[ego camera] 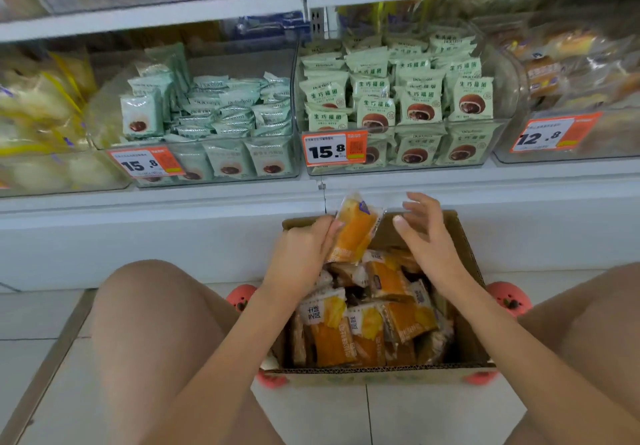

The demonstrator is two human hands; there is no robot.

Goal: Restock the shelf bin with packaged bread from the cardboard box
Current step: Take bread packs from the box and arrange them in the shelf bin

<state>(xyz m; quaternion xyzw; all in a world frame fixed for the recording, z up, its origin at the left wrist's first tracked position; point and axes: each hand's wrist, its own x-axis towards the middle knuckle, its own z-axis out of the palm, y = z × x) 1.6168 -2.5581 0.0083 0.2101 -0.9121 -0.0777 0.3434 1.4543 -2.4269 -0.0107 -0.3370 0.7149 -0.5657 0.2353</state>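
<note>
Knees either side of cardboard box [464, 236]; left hand [298, 254] pinching bread pack [353, 229], long axis upright, right hand [426, 233] fingers spread, empty, just beside it

Left bin [52, 153] blurred; knees [145, 306] hide floor.

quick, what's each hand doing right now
Left hand: holding a bread pack above the box.
Right hand: open, fingers spread, holding nothing.
</note>
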